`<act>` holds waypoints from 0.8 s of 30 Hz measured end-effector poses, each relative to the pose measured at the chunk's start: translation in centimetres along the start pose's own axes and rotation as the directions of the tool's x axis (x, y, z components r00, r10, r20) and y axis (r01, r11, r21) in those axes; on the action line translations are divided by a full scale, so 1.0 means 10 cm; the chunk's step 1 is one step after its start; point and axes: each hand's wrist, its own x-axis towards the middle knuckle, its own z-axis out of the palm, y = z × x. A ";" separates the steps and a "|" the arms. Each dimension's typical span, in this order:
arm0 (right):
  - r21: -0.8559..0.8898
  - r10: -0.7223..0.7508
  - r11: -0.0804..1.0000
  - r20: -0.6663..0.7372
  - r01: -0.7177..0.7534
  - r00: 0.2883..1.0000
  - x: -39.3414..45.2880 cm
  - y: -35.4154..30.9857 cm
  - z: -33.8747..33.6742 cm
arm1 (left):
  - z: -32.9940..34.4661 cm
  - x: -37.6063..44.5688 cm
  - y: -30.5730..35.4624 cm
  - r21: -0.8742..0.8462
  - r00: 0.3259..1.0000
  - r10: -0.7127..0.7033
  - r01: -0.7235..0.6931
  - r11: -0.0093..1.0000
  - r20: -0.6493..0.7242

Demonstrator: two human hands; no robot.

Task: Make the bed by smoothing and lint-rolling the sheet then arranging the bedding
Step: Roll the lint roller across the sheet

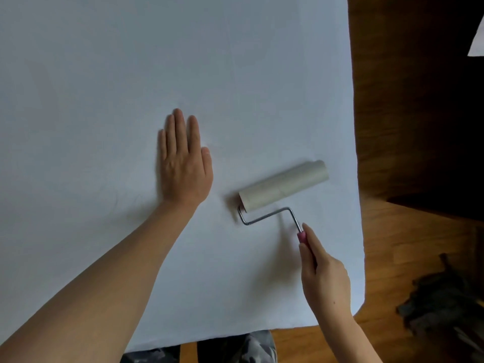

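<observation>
The right hand (323, 273) has its fingers wrapped round the pink handle of the white paper lint roller (284, 186), whose drum lies on the smooth white bed sheet (104, 74) at about eleven o'clock from those fingers, long axis running two to eight o'clock. The left hand (183, 163) presses flat, fingers together, at nine o'clock of the drum, so I'd expect the next stroke alongside it.

Lint roller (284, 186) lies on sheet (131, 74), near sheet's right edge. Left hand (183, 163) flat on sheet, left of roller. Right hand (323, 279) on roller's handle, nearer viewer. Floor (408, 271) right of sheet.
</observation>
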 end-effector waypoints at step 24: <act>0.114 -0.113 0.985 -0.129 0.128 0.985 0.93 -0.54 -0.13 | 0.06 -0.06 0.14 -0.053 1.000 -0.009 0.008 0.999 -0.028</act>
